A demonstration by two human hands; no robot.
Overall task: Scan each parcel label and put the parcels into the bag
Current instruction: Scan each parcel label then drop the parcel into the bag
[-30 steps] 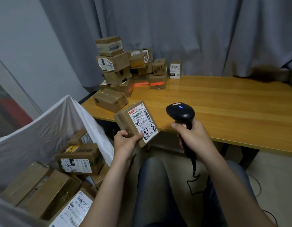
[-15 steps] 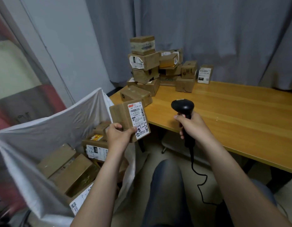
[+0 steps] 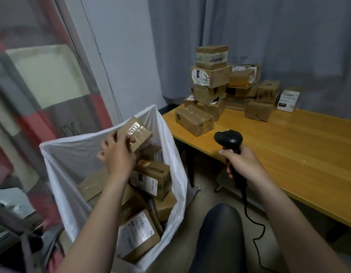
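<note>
Pinching the parcel (image 3: 140,133) by its near end, fingers (image 3: 131,139) of the left hand (image 3: 116,154) hold it, the bag (image 3: 72,154) open beneath them. Stiff, likely light cardboard; tape probably slick. The right hand (image 3: 245,164) wraps the scanner (image 3: 228,137).

The bag (image 3: 60,174) stands at eight o'clock, parcels (image 3: 151,178) piled inside it. The table (image 3: 298,154) spreads at three o'clock; a stack of parcels (image 3: 210,79) sits on its far corner (at one o'clock), before the curtain (image 3: 269,26).
</note>
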